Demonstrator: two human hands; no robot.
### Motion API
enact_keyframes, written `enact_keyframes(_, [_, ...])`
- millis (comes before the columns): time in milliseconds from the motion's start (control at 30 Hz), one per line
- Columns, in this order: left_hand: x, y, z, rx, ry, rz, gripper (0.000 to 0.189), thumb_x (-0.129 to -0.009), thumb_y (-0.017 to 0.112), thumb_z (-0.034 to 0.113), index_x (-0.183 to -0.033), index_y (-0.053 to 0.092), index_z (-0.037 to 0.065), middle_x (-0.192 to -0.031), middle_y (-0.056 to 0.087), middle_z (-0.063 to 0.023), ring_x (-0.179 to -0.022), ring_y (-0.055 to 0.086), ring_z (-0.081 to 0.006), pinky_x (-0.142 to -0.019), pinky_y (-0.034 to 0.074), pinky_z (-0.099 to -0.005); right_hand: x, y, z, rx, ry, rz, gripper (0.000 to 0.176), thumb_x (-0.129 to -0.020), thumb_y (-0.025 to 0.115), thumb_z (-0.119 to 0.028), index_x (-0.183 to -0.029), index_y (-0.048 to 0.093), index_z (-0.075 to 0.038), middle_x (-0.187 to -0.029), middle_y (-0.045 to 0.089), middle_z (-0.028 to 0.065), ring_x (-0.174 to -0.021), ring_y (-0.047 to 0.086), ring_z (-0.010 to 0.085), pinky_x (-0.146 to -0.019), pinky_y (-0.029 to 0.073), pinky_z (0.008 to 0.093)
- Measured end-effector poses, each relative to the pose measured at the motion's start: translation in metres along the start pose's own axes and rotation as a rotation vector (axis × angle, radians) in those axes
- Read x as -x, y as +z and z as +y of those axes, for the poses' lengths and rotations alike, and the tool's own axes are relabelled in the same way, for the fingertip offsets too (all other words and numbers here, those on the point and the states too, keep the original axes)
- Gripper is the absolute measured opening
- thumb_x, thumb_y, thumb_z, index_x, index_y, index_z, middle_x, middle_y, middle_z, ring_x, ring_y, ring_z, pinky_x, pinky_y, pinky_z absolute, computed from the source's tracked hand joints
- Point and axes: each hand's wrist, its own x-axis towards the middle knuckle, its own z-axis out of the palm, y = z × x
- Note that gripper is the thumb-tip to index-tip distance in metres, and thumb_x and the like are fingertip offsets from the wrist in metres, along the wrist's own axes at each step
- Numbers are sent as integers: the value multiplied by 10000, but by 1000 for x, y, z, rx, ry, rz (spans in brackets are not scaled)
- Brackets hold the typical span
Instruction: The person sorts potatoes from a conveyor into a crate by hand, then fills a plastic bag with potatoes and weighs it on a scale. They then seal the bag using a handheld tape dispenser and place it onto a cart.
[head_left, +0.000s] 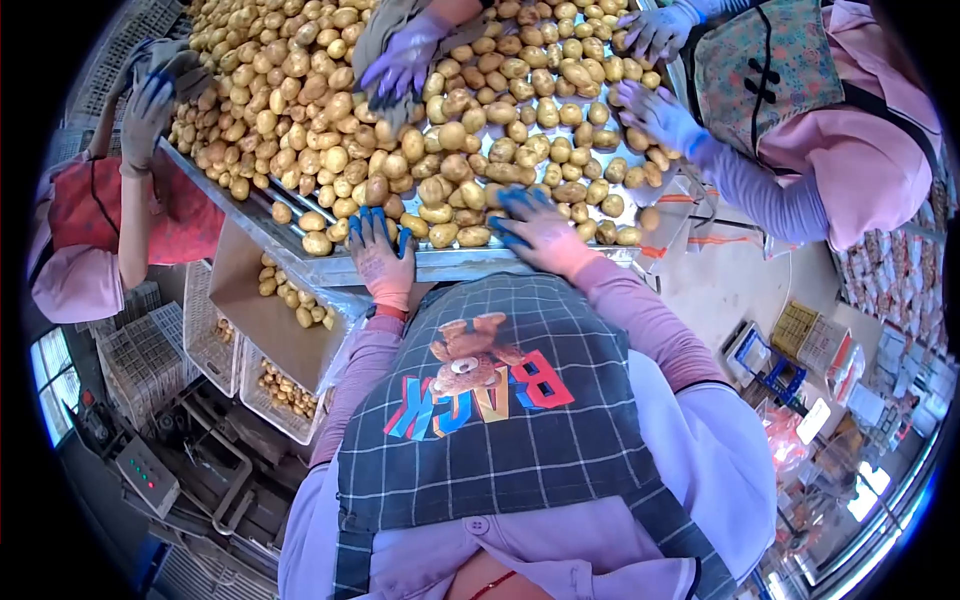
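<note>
Many potatoes point(335, 158) cover a metal sorting table point(440, 262) in front of me. My left hand point(381, 262), in a grey glove with blue fingertips, rests at the near edge, its fingers spread against the closest potatoes. To the right of it, my right hand point(540, 232), gloved the same way, lies over potatoes near the edge with its fingers apart. Neither hand is closed round a potato. The undersides of my fingers are hidden.
Gloved hands of other people reach over the table from the far side point(405, 60), the right point(660, 115) and the left point(148, 110). A cardboard-lined box point(240, 285) and crates point(275, 415) with potatoes stand below left. A scale point(765, 360) is at lower right.
</note>
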Motion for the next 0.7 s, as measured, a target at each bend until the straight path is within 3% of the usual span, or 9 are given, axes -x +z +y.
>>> enact_keyframes(133, [0,-2,3,14,-18,3,721,-803,640,387,-1383,426,15,-1464,362,-173,-1378,270,-366,-1142,185,-473,43,-26,45,70,213,-17,422,-861,576,-278,-1265,575,-154,-1406,463,117,-1342,365,344,-1124,250,495])
enact_keyframes(200, [-1,-3,3,4,-21,4,721,-801,642,387,-1381,427,15,-1465,360,-172,-1378,268,-365,-1142,184,-471,39,-28,50,26,509,44,373,-852,586,-261,-1190,613,-107,-1312,543,123,-1273,440,340,-1110,270,486])
enact_keyframes(267, [-1,-4,4,7,-20,-17,727,-798,644,384,-1384,423,15,-1464,363,-169,-1374,268,-372,-1143,178,-474,7,-20,31,-97,463,319,373,-856,587,-268,-1189,606,-101,-1285,557,129,-1247,461,340,-1108,280,476])
enact_keyframes(333, [-1,-4,4,-1,-22,-21,726,-798,644,382,-1383,422,13,-1464,363,-168,-1371,270,-377,-1142,181,-473,-38,-15,-2,-244,109,280,395,-859,596,-268,-1219,587,-105,-1291,555,124,-1254,459,336,-1108,292,469])
enact_keyframes(400, [0,-7,2,-20,-15,-31,726,-797,644,380,-1382,422,11,-1463,364,-166,-1368,272,-381,-1142,183,-472,-57,-7,-26,-128,-135,59,417,-853,609,-266,-1242,574,-121,-1295,553,123,-1257,462,335,-1108,300,473])
enact_keyframes(467, [-3,-10,5,41,-27,-39,678,-806,648,295,-1381,424,13,-1468,358,-161,-1374,273,-372,-1144,186,-471,-34,-1,-5,10,-161,-27,424,-871,588,-326,-1260,569,-159,-1279,561,127,-1238,480,328,-1090,318,480])
enact_keyframes(600, [-4,-8,8,14,-33,-12,688,-808,637,357,-1375,433,26,-1455,371,-170,-1353,291,-392,-1133,203,-474,-28,-53,39,-53,458,-309,366,-830,633,-301,-1154,625,-132,-1074,642,157,-1022,602,343,-886,462,446])
enact_keyframes(667, [-4,-11,9,17,-40,-22,686,-812,635,358,-1376,433,25,-1458,366,-171,-1352,291,-393,-1130,206,-477,-60,-70,56,-117,382,128,318,-834,625,-284,-1106,641,-120,-1030,647,182,-940,632,346,-807,488,449])
enact_keyframes(700, [-4,-11,9,23,-39,-28,687,-812,634,361,-1375,432,23,-1456,368,-172,-1353,290,-394,-1129,208,-479,-86,-71,70,-65,403,133,313,-843,607,-254,-1128,637,-130,-1040,646,188,-953,634,338,-813,493,451])
